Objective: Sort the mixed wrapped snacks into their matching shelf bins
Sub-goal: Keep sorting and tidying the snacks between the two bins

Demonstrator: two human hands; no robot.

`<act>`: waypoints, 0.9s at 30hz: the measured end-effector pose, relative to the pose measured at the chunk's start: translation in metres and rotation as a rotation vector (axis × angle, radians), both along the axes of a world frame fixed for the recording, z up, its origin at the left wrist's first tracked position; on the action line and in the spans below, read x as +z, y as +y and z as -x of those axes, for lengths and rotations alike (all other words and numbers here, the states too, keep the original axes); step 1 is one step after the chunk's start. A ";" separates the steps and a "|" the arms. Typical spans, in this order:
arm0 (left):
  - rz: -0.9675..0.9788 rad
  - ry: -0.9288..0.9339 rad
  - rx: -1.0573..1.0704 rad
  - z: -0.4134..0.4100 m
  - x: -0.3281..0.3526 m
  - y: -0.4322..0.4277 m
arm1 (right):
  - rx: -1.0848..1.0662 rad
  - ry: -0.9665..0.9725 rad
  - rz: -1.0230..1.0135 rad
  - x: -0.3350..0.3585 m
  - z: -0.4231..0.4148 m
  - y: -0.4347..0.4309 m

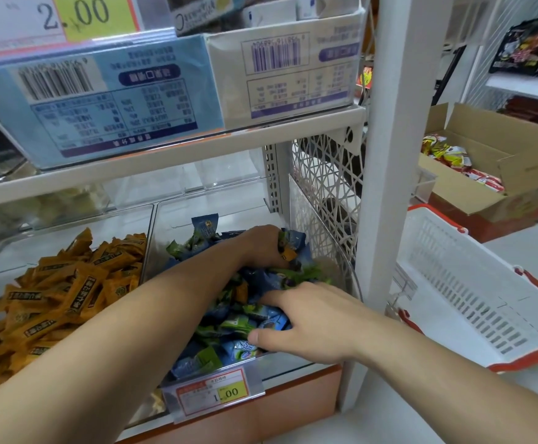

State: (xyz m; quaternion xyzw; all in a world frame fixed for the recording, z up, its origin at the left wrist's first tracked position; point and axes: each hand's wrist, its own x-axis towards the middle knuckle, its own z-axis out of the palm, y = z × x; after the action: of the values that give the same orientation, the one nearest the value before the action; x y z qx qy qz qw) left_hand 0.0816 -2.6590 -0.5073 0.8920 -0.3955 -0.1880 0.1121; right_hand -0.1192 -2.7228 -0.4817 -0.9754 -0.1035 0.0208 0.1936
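Sorting seems midway: the left hand (pixel 263 248) grips a stray orange snack (pixel 288 253) in the mixed blue-green bin (pixel 178 225), the right hand (pixel 309 315) rests spread-fingered on the blue-green wrappers (pixel 229 318), and another orange stray (pixel 242 291) still lies among them.

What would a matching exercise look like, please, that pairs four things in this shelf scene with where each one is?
Things:
1. orange snacks
2. left hand
3. white basket
4. price tag

Places:
A. on the front of the right bin
B. right of the shelf post
C. in the left bin
D. deep in the right bin, gripping mixed snacks

Pairs: 1-C, 2-D, 3-B, 4-A
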 end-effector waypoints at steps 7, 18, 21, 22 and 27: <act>0.114 0.045 0.044 0.002 0.017 0.007 | -0.009 -0.015 0.006 -0.002 -0.001 0.000; 0.402 0.055 0.134 0.035 0.091 0.060 | -0.332 -0.334 -0.368 0.030 -0.006 0.004; 0.576 0.175 0.220 0.055 0.092 0.081 | -0.549 -0.507 -0.590 0.038 -0.013 0.003; 0.647 0.249 0.255 0.061 0.090 0.086 | -0.606 -0.492 -0.648 0.039 -0.016 0.004; 0.778 0.320 0.363 0.084 0.078 0.093 | -0.592 -0.013 -1.254 0.044 -0.031 0.031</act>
State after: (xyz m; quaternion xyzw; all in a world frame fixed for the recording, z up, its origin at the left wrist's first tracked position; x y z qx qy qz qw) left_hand -0.0021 -2.5656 -0.4289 0.7982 -0.2518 -0.1384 0.5295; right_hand -0.0881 -2.6916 -0.4381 -0.6668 0.1734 -0.1024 0.7175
